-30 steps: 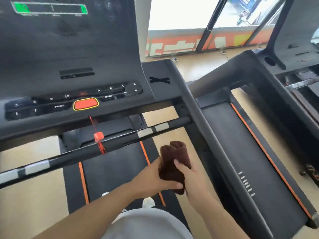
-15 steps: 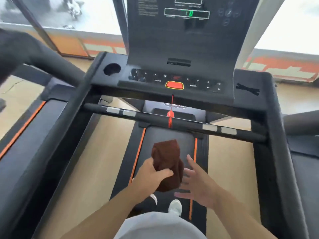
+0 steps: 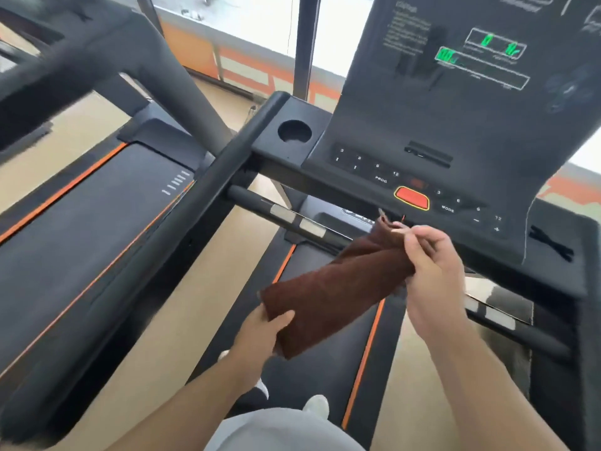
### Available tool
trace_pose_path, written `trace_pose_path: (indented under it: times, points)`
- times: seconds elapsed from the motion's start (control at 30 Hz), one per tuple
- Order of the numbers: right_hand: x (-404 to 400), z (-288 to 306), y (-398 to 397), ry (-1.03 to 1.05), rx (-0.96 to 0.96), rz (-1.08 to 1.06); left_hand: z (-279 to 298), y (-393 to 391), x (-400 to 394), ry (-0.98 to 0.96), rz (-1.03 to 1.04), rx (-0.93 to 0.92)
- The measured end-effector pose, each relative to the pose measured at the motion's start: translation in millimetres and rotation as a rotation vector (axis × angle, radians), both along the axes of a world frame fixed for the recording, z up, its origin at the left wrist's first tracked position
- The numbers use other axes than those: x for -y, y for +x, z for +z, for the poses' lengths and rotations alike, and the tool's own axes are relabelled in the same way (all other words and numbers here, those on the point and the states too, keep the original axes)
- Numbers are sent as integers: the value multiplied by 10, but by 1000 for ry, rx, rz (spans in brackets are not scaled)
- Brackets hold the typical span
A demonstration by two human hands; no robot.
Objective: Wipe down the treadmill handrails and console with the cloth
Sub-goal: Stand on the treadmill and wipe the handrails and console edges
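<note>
Far left, a neighbouring black treadmill belt with orange edge stripes (image 3: 97,222) is seen, kinda blurred. Next to it the long black left handrail (image 3: 182,229) of the treadmill is angled up toward a round cup holder recess (image 3: 294,131) in the black tray.

The lower end of the dark brown rolled-up terry cloth (image 3: 335,288) is gripped by the left hand (image 3: 260,333), thumb laid over the top of the fabric. The cloth is held in the air over the black running belt (image 3: 325,379), stretched diagonally up to the right, just in front of the black crossbar with silver sensor patches (image 3: 292,219); it's not touching the bar as far as can be told.

The upper end is pinched by the right hand (image 3: 429,271), fingers curled round a corner of it, right below the red oval stop button (image 3: 411,198) on the dark grey console (image 3: 455,125). Green digits (image 3: 447,55) are lit on the display. So the hands are kept apart, each clamped on one end.
</note>
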State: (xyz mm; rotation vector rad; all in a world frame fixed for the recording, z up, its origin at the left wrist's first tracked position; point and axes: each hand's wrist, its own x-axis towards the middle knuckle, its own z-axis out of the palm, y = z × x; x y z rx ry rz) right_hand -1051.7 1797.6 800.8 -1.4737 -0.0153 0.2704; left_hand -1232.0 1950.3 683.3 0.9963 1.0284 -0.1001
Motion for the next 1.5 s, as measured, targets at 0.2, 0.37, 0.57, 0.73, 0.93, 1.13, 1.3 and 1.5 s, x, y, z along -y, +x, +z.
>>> trace_pose_path:
  times: [0.2,0.37,0.57,0.73,0.93,1.13,1.3,1.5]
  points:
    - [-450,976,370,60,375,-51,265,544,-376,-60,-99,95]
    - [-560,1080,120,-76,455,231,457,864,-620,-149,-159,164]
    - [-476,148,36,-665,-6,864,295,998,-641,-362,-205,116]
    - [-603,-544,368,-1281,383,654,-36,919,-588,-192,-291,-80]
    - [-1066,-853,693,-1520,409,905,-34,979,-517,-62,11,-82]
    - [-1657,-900,918,-1181,408,1204,119,980,-597,58,428,-12]
    - [-2482,-993,784,-970,512,1158,275,759,-504,156,684,-68]
    - [-2642,-970,1014,-706,-179,1214,292,594,-112,145,874,-92]
